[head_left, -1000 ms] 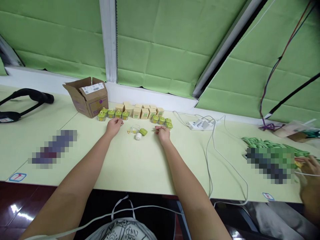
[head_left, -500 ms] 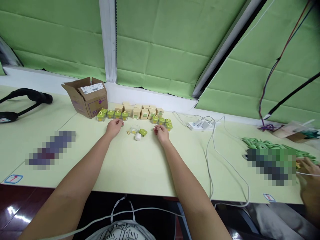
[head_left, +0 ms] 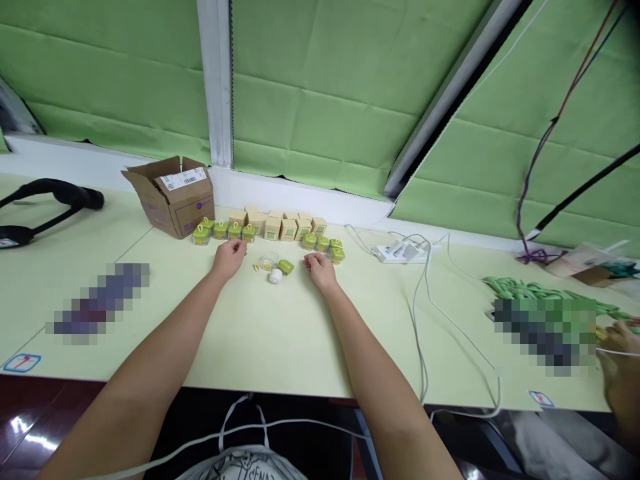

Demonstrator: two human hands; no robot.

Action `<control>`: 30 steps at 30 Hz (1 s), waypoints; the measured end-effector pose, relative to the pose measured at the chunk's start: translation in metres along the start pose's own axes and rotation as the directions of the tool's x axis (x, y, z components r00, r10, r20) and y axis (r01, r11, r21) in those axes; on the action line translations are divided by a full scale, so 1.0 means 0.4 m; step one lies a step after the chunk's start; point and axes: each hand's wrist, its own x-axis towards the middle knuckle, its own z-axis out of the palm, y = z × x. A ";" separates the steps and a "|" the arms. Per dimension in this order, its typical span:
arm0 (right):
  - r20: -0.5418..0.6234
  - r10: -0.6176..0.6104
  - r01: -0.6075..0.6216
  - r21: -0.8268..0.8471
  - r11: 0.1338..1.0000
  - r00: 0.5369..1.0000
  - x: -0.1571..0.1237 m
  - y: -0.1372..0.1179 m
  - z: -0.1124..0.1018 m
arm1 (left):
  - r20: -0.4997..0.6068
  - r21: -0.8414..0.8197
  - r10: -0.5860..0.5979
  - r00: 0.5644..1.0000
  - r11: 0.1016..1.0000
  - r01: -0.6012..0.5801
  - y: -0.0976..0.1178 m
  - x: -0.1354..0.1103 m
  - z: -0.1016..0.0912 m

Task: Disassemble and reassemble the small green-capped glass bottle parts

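Observation:
Between my hands on the table lie a small clear container (head_left: 271,258), a green lid (head_left: 285,267), a white rounded piece (head_left: 275,276) and a tiny yellow loop (head_left: 257,267). My left hand (head_left: 230,259) rests left of these pieces with its fingers curled together. To their right, my right hand (head_left: 320,269) rests with bent fingers pressed together. Nothing shows in either hand. Several green-lidded jars (head_left: 235,231) stand just beyond my left hand, and more green-lidded jars (head_left: 323,244) are beyond my right.
Several small beige boxes (head_left: 289,229) line the back, beside an open cardboard carton (head_left: 183,203). A power strip (head_left: 405,251) with white cables lies to the right. Farther right are green cords (head_left: 530,288) and another person's hand (head_left: 620,339). A black frame (head_left: 65,193) lies at left.
My right hand has shifted slightly left, nearer the green lid. My left hand and the small pieces stay in place. The view has tilted a little.

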 end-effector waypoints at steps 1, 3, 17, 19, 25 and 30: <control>0.006 -0.010 0.010 -0.023 1.000 1.000 0.000 0.001 0.000 | -0.006 0.009 0.016 1.000 1.000 -0.016 0.003 -0.002 0.001; 0.016 -0.021 0.022 -0.052 0.998 1.000 0.000 0.002 -0.001 | -0.019 0.034 0.058 0.998 0.998 -0.057 0.012 -0.009 0.001; 0.043 -0.047 0.050 -0.063 0.997 0.998 -0.011 -0.007 0.005 | 0.184 0.195 0.447 0.875 0.856 -0.478 0.108 -0.093 0.034; 0.044 -0.039 0.041 -0.055 0.998 0.998 -0.016 -0.011 0.006 | 0.264 0.183 0.493 0.829 0.818 -0.545 0.120 -0.106 0.041; 0.053 -0.049 0.053 -0.090 0.995 0.997 -0.025 -0.016 0.007 | 0.438 0.191 0.550 0.711 0.715 -0.672 0.141 -0.125 0.046; 0.066 -0.048 0.056 -0.125 0.991 0.997 -0.025 -0.017 0.007 | 0.549 0.222 0.495 0.673 0.690 -0.689 0.145 -0.131 0.046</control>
